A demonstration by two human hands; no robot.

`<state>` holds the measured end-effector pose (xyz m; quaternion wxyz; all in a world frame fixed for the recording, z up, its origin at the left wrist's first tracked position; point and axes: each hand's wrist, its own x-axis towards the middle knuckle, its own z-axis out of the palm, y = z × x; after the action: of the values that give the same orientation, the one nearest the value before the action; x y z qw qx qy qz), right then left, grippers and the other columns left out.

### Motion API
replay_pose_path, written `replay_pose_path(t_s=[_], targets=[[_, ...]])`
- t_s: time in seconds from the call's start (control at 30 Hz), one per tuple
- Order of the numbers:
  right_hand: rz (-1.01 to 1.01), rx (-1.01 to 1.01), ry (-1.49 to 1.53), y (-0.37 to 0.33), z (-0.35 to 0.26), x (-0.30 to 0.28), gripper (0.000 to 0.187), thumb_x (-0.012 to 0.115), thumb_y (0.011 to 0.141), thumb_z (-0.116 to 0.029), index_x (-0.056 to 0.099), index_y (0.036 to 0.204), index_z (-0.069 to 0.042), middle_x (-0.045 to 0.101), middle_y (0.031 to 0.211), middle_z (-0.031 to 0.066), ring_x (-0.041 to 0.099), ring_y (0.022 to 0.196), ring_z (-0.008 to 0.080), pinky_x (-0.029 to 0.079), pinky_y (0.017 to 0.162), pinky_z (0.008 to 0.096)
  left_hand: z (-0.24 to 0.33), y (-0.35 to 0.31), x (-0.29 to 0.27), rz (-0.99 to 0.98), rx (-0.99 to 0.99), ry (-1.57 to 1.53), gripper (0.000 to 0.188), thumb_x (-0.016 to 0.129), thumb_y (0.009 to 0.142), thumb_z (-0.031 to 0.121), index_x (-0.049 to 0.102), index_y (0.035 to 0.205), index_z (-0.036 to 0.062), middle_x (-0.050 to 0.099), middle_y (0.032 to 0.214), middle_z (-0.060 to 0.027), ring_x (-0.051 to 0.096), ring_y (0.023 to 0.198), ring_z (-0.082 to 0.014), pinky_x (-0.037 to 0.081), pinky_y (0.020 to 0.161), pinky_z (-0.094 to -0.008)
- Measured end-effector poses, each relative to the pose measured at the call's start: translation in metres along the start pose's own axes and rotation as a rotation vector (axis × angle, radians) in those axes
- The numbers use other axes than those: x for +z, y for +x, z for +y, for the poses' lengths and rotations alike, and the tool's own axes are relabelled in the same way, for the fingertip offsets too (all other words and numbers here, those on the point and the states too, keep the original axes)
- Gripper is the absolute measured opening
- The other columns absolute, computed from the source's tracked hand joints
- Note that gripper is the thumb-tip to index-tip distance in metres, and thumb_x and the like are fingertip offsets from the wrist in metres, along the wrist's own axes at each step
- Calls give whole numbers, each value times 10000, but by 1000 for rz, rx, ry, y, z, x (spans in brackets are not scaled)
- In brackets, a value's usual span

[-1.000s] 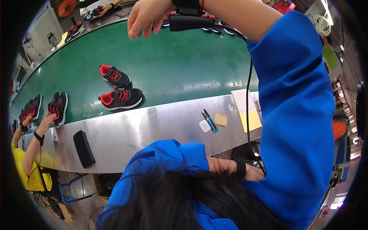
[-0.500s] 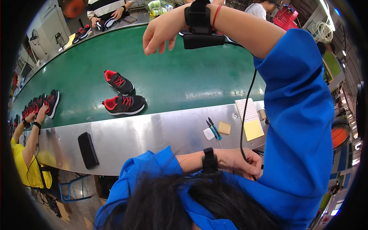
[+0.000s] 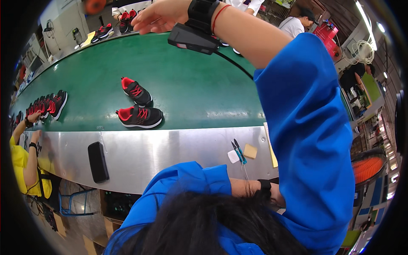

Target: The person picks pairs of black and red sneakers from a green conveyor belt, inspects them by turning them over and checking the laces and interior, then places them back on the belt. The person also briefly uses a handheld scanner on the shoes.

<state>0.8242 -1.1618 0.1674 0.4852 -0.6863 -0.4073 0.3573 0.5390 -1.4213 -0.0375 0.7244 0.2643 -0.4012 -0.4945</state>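
**Operator:** How do the hands stand?

**Guide:** Your right hand is raised at the top of the frame, left of centre, fingers stretched out and gripping nothing. Your left hand, lower right of centre, is mostly behind your own blue sleeve; I cannot tell its grip.

**Operator:** And the shoes?

**Guide:** A black-and-red pair sits left of centre on the green surface: the upper shoe angles its toe toward the lower shoe. Whether they touch, I cannot tell.

**Operator:** How is this reach done well?

**Guide:** I'd keep your wrist high, so the black device and its cord clear the shoes. Your raised sleeve covers much of the right side, so lowering the elbow should open your view. Mind the teal-handled snips, right of centre on the metal ledge: their points face the green surface.

**Operator:** Any containers?

**Guide:** An open brown box stands below the ledge, lower left, with dark contents too dim to name. A bottle stands upper left; you can't make out its contents from here.
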Motion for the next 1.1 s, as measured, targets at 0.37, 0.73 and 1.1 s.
replay_pose_path(t_s=[0.37, 0.73, 1.1], targets=[[-107, -117, 404, -85, 53, 25, 257, 655, 938, -251, 660, 1132, -84, 681, 1032, -7, 604, 832, 75, 445, 644, 223, 11, -40, -31, 6, -33, 66, 309, 675, 908, 281, 660, 1023, -5, 681, 984, -92, 658, 905, -161, 526, 776, -257], [-45, -43, 347, -115, 65, -1, 216, 612, 959, -240, 658, 1132, -119, 687, 1101, -11, 635, 932, 102, 453, 732, 246, 3, -62, -47, 77, -143, 138, 387, 665, 900, 352, 663, 1049, -6, 681, 1015, -110, 649, 946, -190, 514, 812, -285], [-83, 16, 334, -113, 82, -2, 226, 599, 966, -240, 665, 1142, -115, 686, 1093, -10, 633, 943, 103, 453, 726, 249, -3, -53, -52, 60, -135, 149, 466, 655, 893, 422, 667, 1075, -7, 681, 1047, -128, 639, 987, -218, 502, 849, -313]])
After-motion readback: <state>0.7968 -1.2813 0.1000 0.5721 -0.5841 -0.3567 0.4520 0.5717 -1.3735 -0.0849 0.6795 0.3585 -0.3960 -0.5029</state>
